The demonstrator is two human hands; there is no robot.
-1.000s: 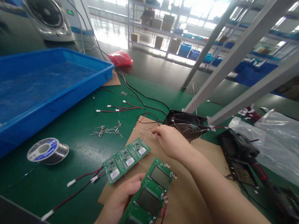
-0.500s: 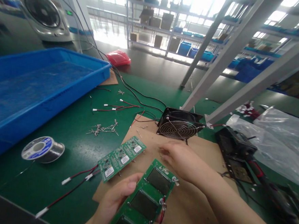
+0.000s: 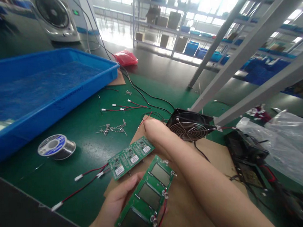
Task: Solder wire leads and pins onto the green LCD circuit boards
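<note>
My left hand [image 3: 112,208] holds a long green circuit board [image 3: 147,196] with three dark display windows, thumb along its left edge; red and black leads hang from its near end. My right hand [image 3: 164,143] is raised just above the board's far end, fingers pressed together, and whatever is in them is hidden. A second green board [image 3: 131,157] with white labels lies flat on the brown cardboard sheet [image 3: 186,211], to the left of my right hand.
A black wire-guard fan [image 3: 188,126] sits behind my right hand. Small metal parts [image 3: 113,129], a solder spool [image 3: 55,146] and loose red wires [image 3: 81,187] lie on the green mat. A blue tray [image 3: 62,102] is at left. A black device [image 3: 245,152] and plastic bag [image 3: 285,142] are at right.
My right hand drew back from the small parts near the fan, dropped to the display board, and now sits raised and closed over its far end. My left hand still holds that board.
</note>
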